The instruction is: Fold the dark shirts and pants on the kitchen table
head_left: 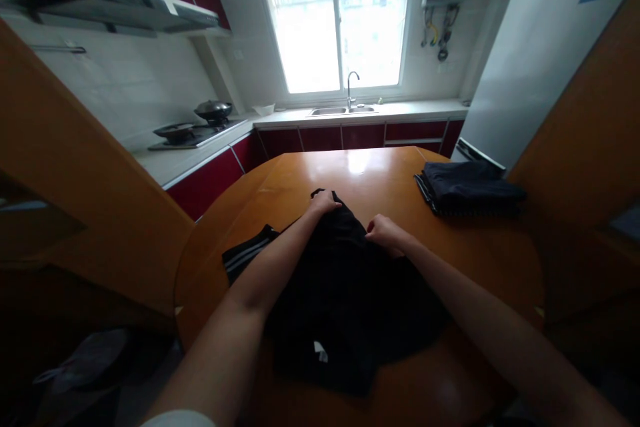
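Note:
A black garment (345, 280) lies spread and partly bunched on the wooden table, with a small white label (321, 351) on its near part. White stripes run along a section (247, 255) that sticks out on the left. My left hand (325, 201) is closed on the far end of the cloth, fingers gripping its edge. Lower and to the right, my right hand (387, 233) pinches the garment's right edge. My forearms cover parts of the cloth, and its dark folds are hard to make out.
A stack of folded dark clothes (467, 187) sits at the table's right side. The rounded wooden table (280, 180) stands before a counter with a sink (345, 110). Pans rest on the stove (200, 135) at left; a fridge (535, 60) stands at right.

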Demonstrator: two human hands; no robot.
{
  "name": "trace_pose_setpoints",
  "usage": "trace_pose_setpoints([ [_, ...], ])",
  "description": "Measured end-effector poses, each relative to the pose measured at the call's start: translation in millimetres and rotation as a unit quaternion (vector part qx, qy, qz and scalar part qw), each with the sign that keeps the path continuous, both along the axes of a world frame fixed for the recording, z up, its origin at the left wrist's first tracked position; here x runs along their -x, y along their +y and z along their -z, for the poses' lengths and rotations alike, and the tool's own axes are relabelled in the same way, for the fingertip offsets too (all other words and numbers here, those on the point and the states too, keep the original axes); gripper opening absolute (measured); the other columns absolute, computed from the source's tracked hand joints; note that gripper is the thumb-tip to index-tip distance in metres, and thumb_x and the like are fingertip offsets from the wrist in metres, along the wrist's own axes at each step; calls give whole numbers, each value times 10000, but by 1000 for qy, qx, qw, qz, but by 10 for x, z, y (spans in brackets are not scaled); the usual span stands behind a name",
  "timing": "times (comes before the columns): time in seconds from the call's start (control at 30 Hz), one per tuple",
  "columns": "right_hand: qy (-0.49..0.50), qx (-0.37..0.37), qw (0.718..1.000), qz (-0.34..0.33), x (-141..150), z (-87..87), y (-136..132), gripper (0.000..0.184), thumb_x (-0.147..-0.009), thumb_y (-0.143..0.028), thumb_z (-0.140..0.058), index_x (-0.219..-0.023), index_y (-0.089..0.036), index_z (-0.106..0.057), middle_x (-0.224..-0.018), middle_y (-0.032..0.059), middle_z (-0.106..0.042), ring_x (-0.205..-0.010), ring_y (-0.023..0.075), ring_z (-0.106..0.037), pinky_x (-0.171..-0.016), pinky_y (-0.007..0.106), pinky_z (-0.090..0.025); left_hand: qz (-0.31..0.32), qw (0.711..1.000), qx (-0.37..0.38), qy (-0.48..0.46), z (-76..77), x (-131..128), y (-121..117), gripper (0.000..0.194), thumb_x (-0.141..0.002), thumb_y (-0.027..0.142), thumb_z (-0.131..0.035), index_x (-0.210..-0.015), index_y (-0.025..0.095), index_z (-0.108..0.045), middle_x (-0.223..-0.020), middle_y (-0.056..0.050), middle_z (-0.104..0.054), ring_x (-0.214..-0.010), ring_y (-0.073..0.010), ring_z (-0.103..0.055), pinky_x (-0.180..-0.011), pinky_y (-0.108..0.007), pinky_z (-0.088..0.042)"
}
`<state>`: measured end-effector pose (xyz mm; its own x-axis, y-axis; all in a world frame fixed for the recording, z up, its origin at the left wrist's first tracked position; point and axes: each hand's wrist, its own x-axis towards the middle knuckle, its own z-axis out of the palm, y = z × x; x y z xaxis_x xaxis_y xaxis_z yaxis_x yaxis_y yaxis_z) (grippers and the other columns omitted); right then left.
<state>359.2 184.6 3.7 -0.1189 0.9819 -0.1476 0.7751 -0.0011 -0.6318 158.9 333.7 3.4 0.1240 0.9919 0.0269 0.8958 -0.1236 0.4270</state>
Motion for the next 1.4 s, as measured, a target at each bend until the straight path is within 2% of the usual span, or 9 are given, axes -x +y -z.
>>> trace_pose_setpoints([
  [0.2,142,77,985,54,145,-1,-43,348,-696,-117,-690,-1043,-138,-697,-777,28,-703,-659,155,-633,-557,214,-451,29,992,36,-120,-128,22,145,168,-684,164,-788,-794,157,-661,-788,-52,-709,-782,-217,-680,-725,-295,-534],
  [0.37,98,-226,961,122,43,-374,75,214,-817,-171,-579,-1000,-158,-688,-918,80,-701,-832,190,-636,-739,270,-477,35,945,-23,-325,-483,427,187,258,-782,172,-676,-1016,174,-565,-923,-42,-688,-784,-152,-651,-730,-274,-526],
  [0.47,66,-346,936,5,69,-513,-42,276,-834,-143,-552,-1072,-191,-684,-1036,80,-686,-924,196,-624,-848,302,-458,66,872,-23,-484,-598,731,72,427,-702,131,-672,-1102,195,-537,-920,-10,-662,-777,-137,-634,-728,-268,-506],
  [0.53,53,-287,943,-160,129,-491,-190,278,-812,-126,-579,-1046,-196,-711,-1004,66,-689,-865,178,-627,-810,285,-464,96,853,38,-511,-603,909,-73,593,-657,121,-685,-1222,206,-524,-942,-12,-663,-782,-138,-632,-742,-280,-499],
  [0.67,81,-45,912,-400,181,-279,-307,200,-839,-219,-628,-995,-181,-748,-833,26,-716,-722,151,-640,-666,236,-475,148,839,216,-478,-524,1161,-367,727,-685,179,-722,-1381,220,-514,-1045,-60,-680,-865,-164,-639,-795,-311,-484],
  [0.93,-21,-142,990,2,-188,146,544,309,-798,-107,-590,-1068,-97,-740,-981,150,-747,-872,219,-683,-746,262,-503,166,893,251,-336,-400,1246,-435,669,-840,469,-714,-1412,173,-533,-789,-11,-637,-684,-125,-574,-671,-272,-444],
  [1.1,-21,-120,990,-67,-136,269,789,511,-693,-16,-620,-1186,-118,-709,-1002,101,-756,-871,184,-683,-749,211,-494,170,902,305,-254,-378,1146,-338,619,-760,500,-750,-1269,163,-641,-698,5,-595,-590,-118,-509,-565,-247,-384],
  [1.23,3,-95,988,-118,-79,307,815,246,-706,-80,-634,-908,-142,-761,-765,33,-734,-687,146,-638,-582,190,-433,210,903,338,-160,-377,1040,-309,566,-680,477,-798,-1156,193,-681,-774,7,-599,-610,-118,-486,-554,-242,-362],
  [1.4,56,-102,988,-102,-301,233,863,62,-746,-145,-644,-755,-143,-705,-676,12,-682,-620,128,-589,-545,198,-419,302,927,217,-44,-417,987,-177,409,-670,538,-767,-810,162,-688,-760,-13,-577,-706,-157,-513,-630,-260,-391],
])
